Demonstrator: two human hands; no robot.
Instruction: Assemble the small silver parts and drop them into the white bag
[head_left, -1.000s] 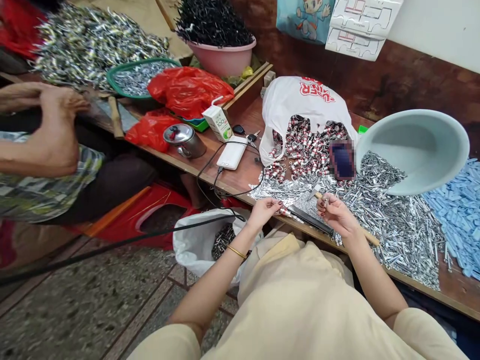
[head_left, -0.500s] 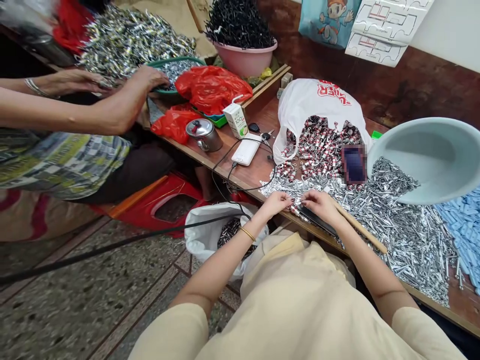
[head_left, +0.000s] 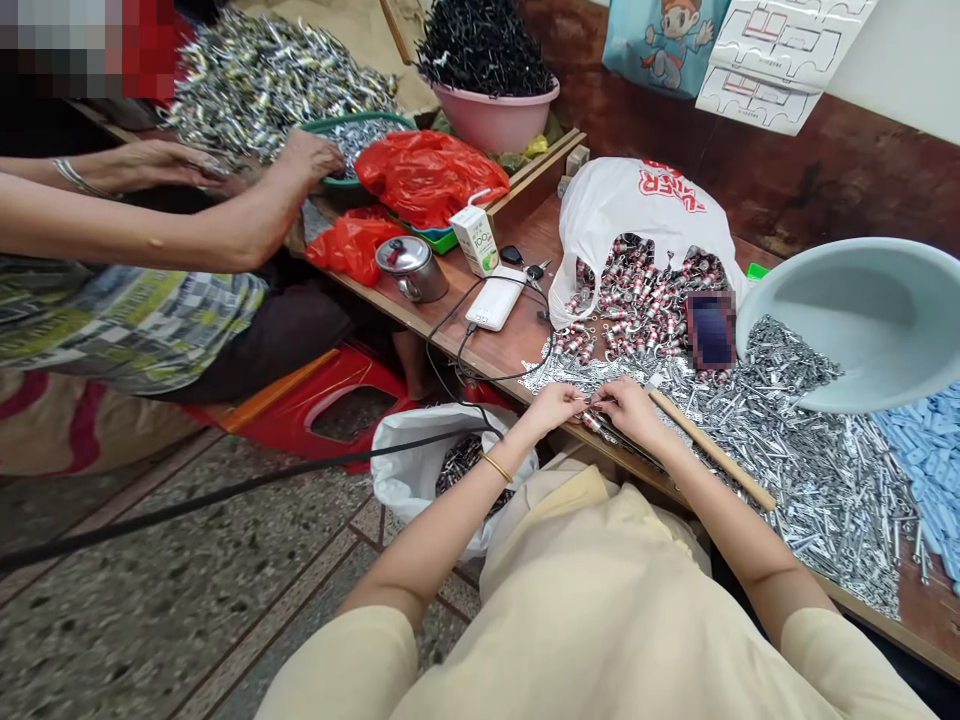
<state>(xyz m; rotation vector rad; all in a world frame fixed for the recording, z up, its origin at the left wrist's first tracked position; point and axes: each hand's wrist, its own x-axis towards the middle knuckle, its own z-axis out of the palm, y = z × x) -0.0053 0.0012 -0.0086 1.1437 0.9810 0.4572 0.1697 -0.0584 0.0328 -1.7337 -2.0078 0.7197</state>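
At the table's front edge my left hand (head_left: 556,407) is closed in a pinch on a small metal part, too small to make out. Close beside it my right hand (head_left: 628,408) also pinches, its fingertips nearly meeting the left ones; what they hold is hidden. Below the fingers several small red-and-silver pieces (head_left: 598,425) lie along the edge. A spread of loose silver metal parts (head_left: 810,500) reaches from my hands to the right. A wooden stick (head_left: 712,449) rests on it by my right forearm. Red-and-silver assembled pieces (head_left: 637,300) spill from a white plastic bag (head_left: 600,200) behind.
A grey-blue basin (head_left: 900,330) lies tipped at right, near blue strips (head_left: 926,460). Left stand a metal mug (head_left: 411,270), a drink carton (head_left: 474,240) and a white power bank (head_left: 495,300) with a cable. A white sack (head_left: 397,460) sits below. A co-worker's arms (head_left: 187,215) work at left.
My right hand has moved slightly left, closer to my left hand, and more of the wooden stick shows. The co-worker's hands stay by the metal pile. The view has shifted slightly.
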